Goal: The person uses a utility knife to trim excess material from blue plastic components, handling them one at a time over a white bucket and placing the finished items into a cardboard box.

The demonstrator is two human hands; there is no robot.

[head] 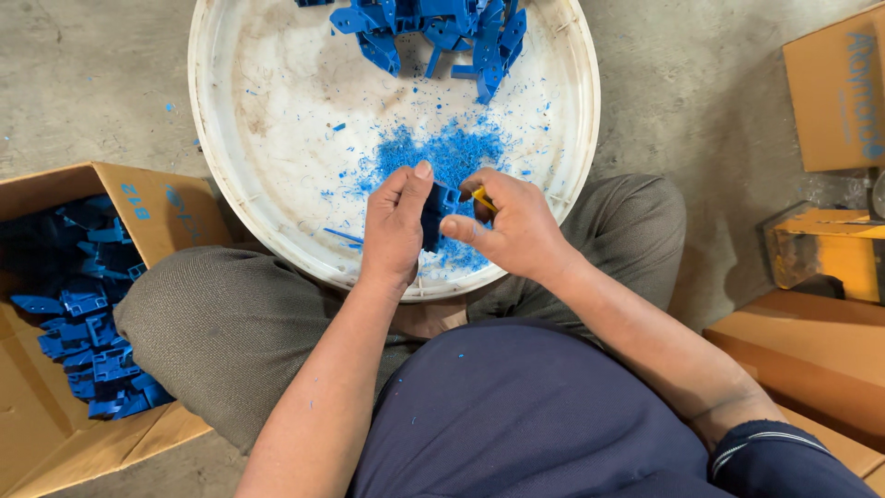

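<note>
Nearest the camera, the person's dark blue shirt (516,415) and grey trousers (230,323) fill the near edge, with both forearms reaching out over a wide white basin (267,111). Left hand (396,226) has its fingers closed around a small blue plastic part (433,214), held just above a heap of blue shavings (442,152), while the right hand (516,226) pinches a small yellow tool (484,199) against it. More blue parts (442,28) lie at the basin's far side, and a cardboard box (175,207) at left holds others.
</note>
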